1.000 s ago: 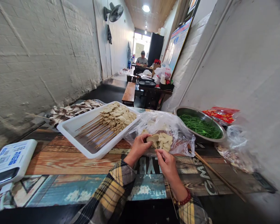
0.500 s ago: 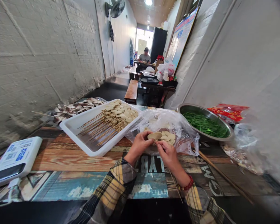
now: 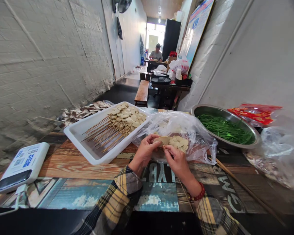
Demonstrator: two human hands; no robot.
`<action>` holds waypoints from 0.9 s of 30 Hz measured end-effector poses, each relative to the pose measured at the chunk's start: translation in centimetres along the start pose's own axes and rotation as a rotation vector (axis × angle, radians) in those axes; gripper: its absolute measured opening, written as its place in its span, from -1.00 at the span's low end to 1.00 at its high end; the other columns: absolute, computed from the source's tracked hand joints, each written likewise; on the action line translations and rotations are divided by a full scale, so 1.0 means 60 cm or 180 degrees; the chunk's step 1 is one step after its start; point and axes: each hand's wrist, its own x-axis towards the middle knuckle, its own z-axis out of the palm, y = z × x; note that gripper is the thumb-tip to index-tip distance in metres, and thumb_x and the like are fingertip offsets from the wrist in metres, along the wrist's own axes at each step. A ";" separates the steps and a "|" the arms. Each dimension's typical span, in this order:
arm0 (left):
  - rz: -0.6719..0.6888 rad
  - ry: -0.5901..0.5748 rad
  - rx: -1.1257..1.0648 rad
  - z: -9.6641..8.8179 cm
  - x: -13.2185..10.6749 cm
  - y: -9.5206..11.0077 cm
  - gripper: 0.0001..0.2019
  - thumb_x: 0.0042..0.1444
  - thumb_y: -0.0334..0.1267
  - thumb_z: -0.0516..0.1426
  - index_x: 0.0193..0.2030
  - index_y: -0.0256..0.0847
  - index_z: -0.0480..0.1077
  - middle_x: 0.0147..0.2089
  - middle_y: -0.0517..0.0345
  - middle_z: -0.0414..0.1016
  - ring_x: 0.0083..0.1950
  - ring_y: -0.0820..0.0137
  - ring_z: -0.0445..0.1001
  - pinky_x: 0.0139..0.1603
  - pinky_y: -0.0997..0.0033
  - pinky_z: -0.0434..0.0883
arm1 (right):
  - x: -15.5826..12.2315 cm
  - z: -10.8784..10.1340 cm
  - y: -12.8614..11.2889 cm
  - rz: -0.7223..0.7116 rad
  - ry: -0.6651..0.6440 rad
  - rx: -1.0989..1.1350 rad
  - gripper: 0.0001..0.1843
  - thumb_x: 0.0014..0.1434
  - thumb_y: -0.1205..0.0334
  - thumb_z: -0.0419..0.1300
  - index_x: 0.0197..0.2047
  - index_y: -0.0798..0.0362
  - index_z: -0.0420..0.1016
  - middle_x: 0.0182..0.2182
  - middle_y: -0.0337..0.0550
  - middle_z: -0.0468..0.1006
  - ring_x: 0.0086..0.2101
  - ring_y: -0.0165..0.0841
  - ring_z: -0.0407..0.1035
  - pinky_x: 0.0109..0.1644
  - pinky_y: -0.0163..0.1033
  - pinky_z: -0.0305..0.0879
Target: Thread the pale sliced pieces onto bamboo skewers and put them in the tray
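Observation:
My left hand pinches a pale flat food slice just above the table. My right hand is closed on a thin bamboo skewer whose tip meets the slice; the stick runs back under my wrist. Both hands hover in front of a clear plastic bag holding more slices. To the left stands a white tray with several loaded skewers.
A steel bowl of green stalks sits right, with a red packet behind and another plastic bag. Loose bamboo sticks lie on the table. Mushroom skewers and a white scale are left. A person sits far down the aisle.
The view tilted and shifted; my hands stayed together at the bag, with the skewer tip now pressed into the slice held by my left hand.

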 end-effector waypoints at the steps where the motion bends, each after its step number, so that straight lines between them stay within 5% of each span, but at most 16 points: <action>1: 0.0004 0.0011 0.0021 0.000 0.000 -0.001 -0.67 -0.23 -0.24 0.36 -0.29 -0.28 0.45 -0.40 0.21 0.45 -0.49 0.57 0.29 -0.50 0.58 0.19 | -0.001 0.000 0.000 -0.0023 0.0012 -0.0019 -0.74 0.25 0.25 0.06 -0.13 0.06 0.57 -0.34 -0.07 0.66 -0.36 -0.25 0.54 -0.25 -0.22 0.44; 19: -0.0216 0.0257 -0.0525 -0.002 0.000 -0.003 -0.68 -0.31 -0.28 0.38 -0.41 -0.26 0.39 -0.48 0.28 0.40 -0.52 0.57 0.30 -0.50 0.57 0.22 | -0.008 -0.002 0.008 -0.0153 -0.0216 0.0364 -0.61 0.30 0.27 0.02 0.11 0.07 0.51 -0.01 0.00 0.59 -0.01 -0.20 0.48 0.08 -0.07 0.41; 27: -0.0136 0.0239 -0.0516 -0.002 0.001 -0.006 -0.69 -0.26 -0.19 0.37 -0.44 -0.27 0.37 -0.51 0.31 0.32 -0.55 0.60 0.23 -0.53 0.56 0.17 | -0.007 -0.002 0.009 -0.0022 -0.0217 0.0259 -0.62 0.29 0.20 0.03 0.08 0.04 0.53 -0.37 -0.09 0.66 -0.25 -0.21 0.54 -0.21 -0.15 0.50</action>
